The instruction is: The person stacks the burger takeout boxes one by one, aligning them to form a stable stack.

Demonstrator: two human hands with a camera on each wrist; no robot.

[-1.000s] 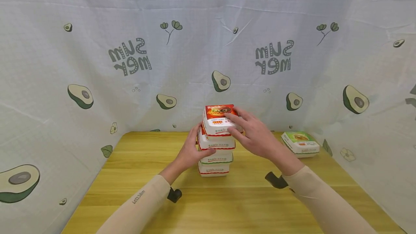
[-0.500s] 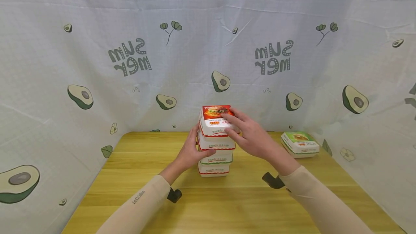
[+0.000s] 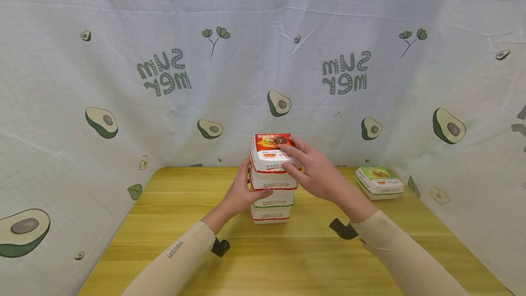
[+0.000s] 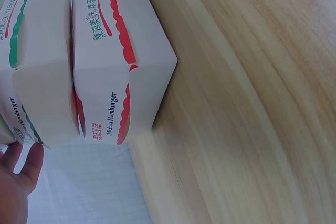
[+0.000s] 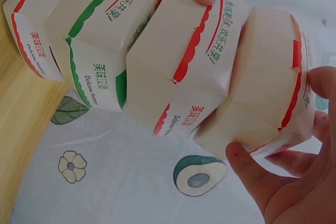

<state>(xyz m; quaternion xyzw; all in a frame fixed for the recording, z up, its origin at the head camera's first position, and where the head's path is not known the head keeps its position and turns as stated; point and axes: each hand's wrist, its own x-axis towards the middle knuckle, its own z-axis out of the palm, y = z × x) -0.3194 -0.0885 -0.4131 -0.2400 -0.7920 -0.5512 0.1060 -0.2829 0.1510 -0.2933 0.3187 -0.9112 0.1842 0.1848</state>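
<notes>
A stack of several white burger boxes stands on the table, with scalloped red or green trim. In the head view my left hand (image 3: 238, 189) grips the stack, its thumb in front below the second box from the top (image 3: 273, 180) and its fingers at the left side. My right hand (image 3: 318, 170) rests fingers on the top and right side of the topmost box (image 3: 267, 155), which has a red burger picture. In the right wrist view, spread fingertips touch that box (image 5: 262, 93) at its side and edge. The lowest box (image 4: 105, 51) sits on the wood.
Another burger box (image 3: 379, 178), with a green top, lies apart at the back right of the wooden table (image 3: 176, 223). Behind the table hangs a pale cloth (image 3: 246, 72) printed with avocados. Black mounts (image 3: 220, 246) stick out at my wrists.
My right hand and the topmost box have shifted slightly left, bringing that box closer in line with the stack. My left hand has stayed in place.
</notes>
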